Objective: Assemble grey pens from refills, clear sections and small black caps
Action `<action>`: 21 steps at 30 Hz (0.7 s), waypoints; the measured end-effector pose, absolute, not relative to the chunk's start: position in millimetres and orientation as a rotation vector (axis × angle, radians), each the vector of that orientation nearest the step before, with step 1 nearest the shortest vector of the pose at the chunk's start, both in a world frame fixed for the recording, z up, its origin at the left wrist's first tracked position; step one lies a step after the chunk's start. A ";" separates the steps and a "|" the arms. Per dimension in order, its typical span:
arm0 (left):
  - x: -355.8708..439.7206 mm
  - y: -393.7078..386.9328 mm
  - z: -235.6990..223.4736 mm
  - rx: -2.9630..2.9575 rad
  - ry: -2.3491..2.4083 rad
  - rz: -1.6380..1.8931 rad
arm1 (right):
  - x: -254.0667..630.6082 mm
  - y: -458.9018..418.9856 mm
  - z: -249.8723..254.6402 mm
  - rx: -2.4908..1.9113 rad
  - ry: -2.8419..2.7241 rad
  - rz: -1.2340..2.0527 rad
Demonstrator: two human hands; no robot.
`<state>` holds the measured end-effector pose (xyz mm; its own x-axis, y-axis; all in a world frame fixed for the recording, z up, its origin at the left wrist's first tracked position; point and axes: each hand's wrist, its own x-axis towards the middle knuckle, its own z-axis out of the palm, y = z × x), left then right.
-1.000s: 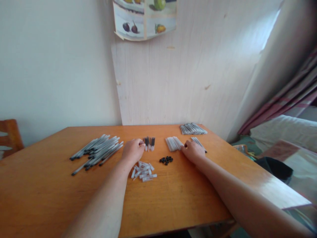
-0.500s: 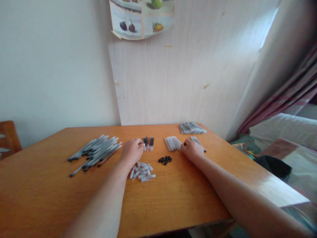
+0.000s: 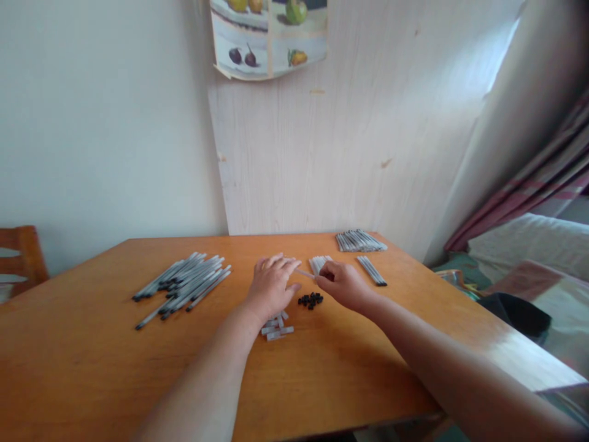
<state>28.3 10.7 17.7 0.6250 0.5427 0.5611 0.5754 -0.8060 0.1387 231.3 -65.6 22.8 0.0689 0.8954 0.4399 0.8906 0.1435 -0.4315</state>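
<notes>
My right hand [image 3: 344, 283] pinches one end of a thin translucent pen barrel [image 3: 306, 274] over the middle of the table. The barrel's other end reaches the fingertips of my left hand [image 3: 275, 285], whose fingers are stretched out with the thumb apart; whether they touch it I cannot tell. Behind my right hand lies a row of clear barrels [image 3: 317, 263], partly covered. Small black plugs [image 3: 310, 300] form a heap between my hands. Translucent pen caps [image 3: 278, 332] lie below my left hand, partly hidden by it. The short black-and-clear pieces behind my left hand are hidden.
A loose pile of pens with black ends [image 3: 184, 282] lies on the left of the wooden table [image 3: 83, 344]. A small row of pens [image 3: 372, 271] is at the right, with a larger bundle [image 3: 361, 240] behind it. A chair [image 3: 27, 258] stands at the left edge.
My right hand has moved left from the barrel row with one barrel in its fingers. My left hand has shifted right and its fingers have spread. The view has tilted slightly.
</notes>
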 end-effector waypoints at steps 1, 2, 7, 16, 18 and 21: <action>28.9 8.7 18.4 -2.805 -0.960 -0.893 | 226.1 -65.6 25.3 -1.690 -1.791 0.052; 29.1 7.6 19.2 -2.826 -0.978 -0.857 | 221.6 -65.3 27.7 -1.676 -1.787 0.087; 24.8 12.6 26.5 -2.891 -1.100 -0.811 | 210.2 -56.3 32.7 -1.661 -1.676 0.275; 0.8 40.1 28.1 -2.602 -1.528 -1.451 | 203.2 -23.5 25.6 -1.788 -1.557 0.346; -3.1 47.8 26.5 -2.510 -1.605 -1.644 | 196.8 -19.6 28.7 -1.835 -1.629 0.312; -5.4 57.3 24.4 -2.438 -1.717 -1.897 | 186.9 -11.2 30.6 -1.901 -1.734 0.285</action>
<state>-5.4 57.3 24.4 -0.0085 0.8499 0.5269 0.4398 -0.4700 0.7653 186.9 -11.2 30.6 0.1473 0.9682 0.2020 0.8524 -0.0208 -0.5224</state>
